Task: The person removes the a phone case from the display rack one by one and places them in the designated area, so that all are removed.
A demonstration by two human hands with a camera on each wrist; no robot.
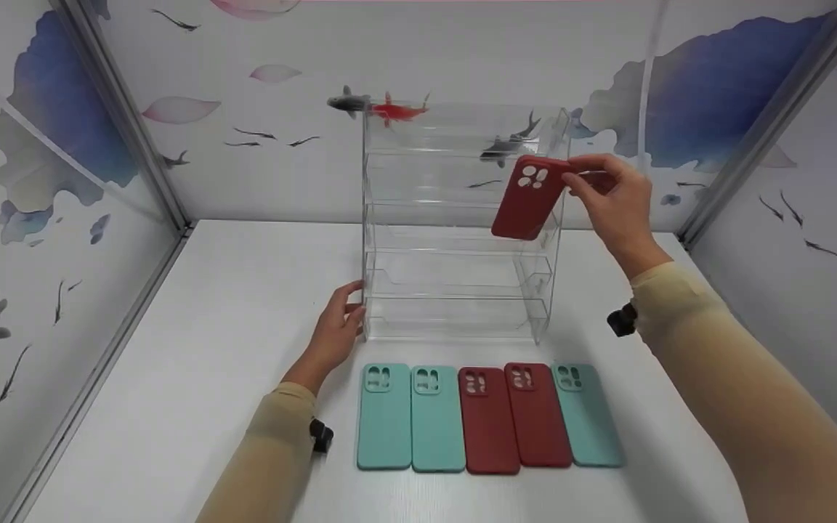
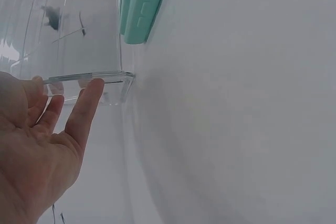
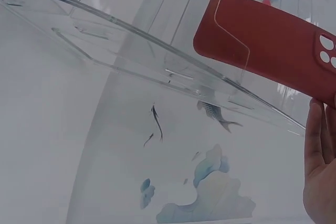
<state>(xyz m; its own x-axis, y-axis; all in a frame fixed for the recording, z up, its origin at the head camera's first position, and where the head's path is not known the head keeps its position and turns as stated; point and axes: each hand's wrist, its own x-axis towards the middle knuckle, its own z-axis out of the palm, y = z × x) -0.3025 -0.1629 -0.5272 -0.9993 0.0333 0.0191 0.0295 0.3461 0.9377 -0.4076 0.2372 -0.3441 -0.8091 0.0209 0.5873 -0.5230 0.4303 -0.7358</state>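
My right hand (image 1: 617, 203) pinches a dark red phone case (image 1: 527, 203) by its upper right edge, beside the camera cutouts. The case is tilted, its lower end swung left, and overlaps the right part of a clear acrylic tiered rack (image 1: 455, 296) in the head view. In the right wrist view, the red phone case (image 3: 262, 40) shows behind a clear side panel's line. Fingertips of my left hand (image 1: 333, 327) rest against the rack's left side wall, low down. The left wrist view shows that hand (image 2: 47, 150) touching the panel's edge (image 2: 89, 76) from outside.
In front of the rack lie phone cases in a row: teal (image 1: 384, 428), teal (image 1: 439, 430), red (image 1: 490, 432), red (image 1: 539, 425) and teal (image 1: 590, 425). They lie on a white table (image 1: 244, 290), with printed walls (image 1: 259, 87) around it.
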